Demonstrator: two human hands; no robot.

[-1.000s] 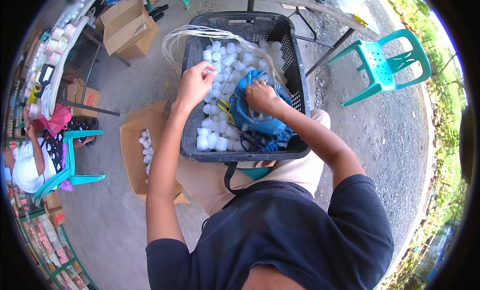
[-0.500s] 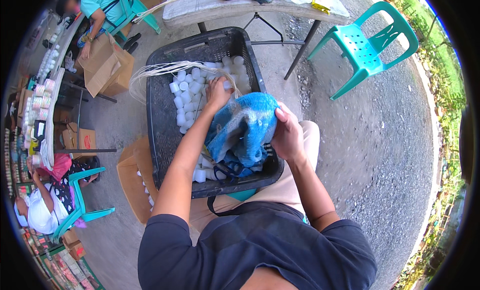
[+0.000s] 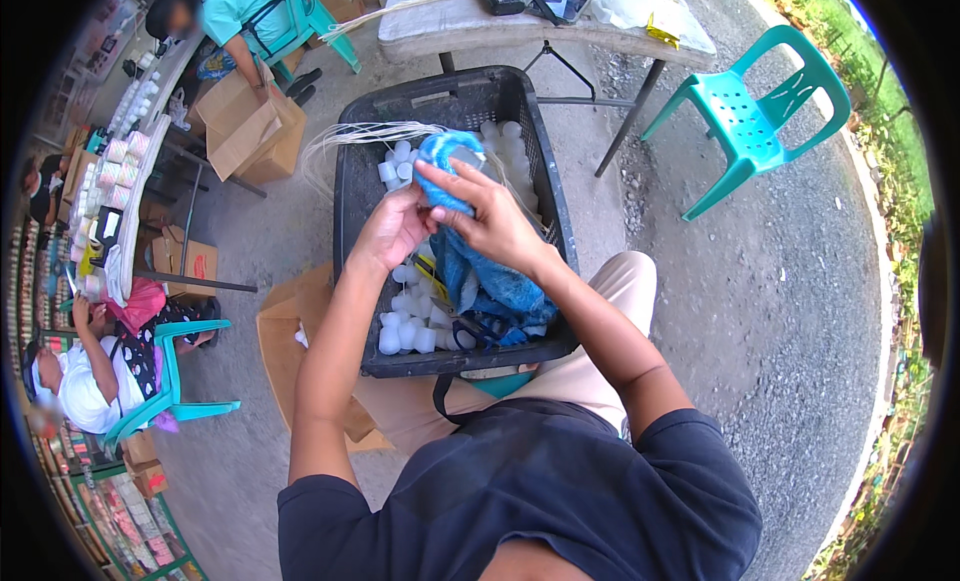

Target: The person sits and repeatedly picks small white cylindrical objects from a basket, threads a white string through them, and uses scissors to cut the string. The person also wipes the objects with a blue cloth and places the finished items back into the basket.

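A wide black plastic crate [image 3: 352, 216] stands in front of me, holding many small white cylinders [image 3: 408, 331]. Above it, my right hand [image 3: 495, 216] is wrapped round a bunched blue cloth [image 3: 446, 149]; more of the cloth drapes down into the crate. My left hand [image 3: 393, 229] is closed beside it, its fingertips meeting those of the right at the cloth's lower edge. What the left fingers pinch is hidden. A bundle of thin white strands [image 3: 365, 133] lies across the crate's far left side. Dark blue scissor-like handles [image 3: 465, 334] show near the cloth.
Beyond the crate is a pale table [image 3: 430, 43] bearing dark devices and a plastic bag. A green chair [image 3: 745, 106] stands far right on gravel. An open cardboard box [image 3: 280, 336] sits left of the crate. Two people sit at a long table [image 3: 140, 196] on the left.
Both hands have come together above the crate. My right hand has moved left and up with part of the cloth; the left has come out from among the white cylinders. The view has shifted slightly.
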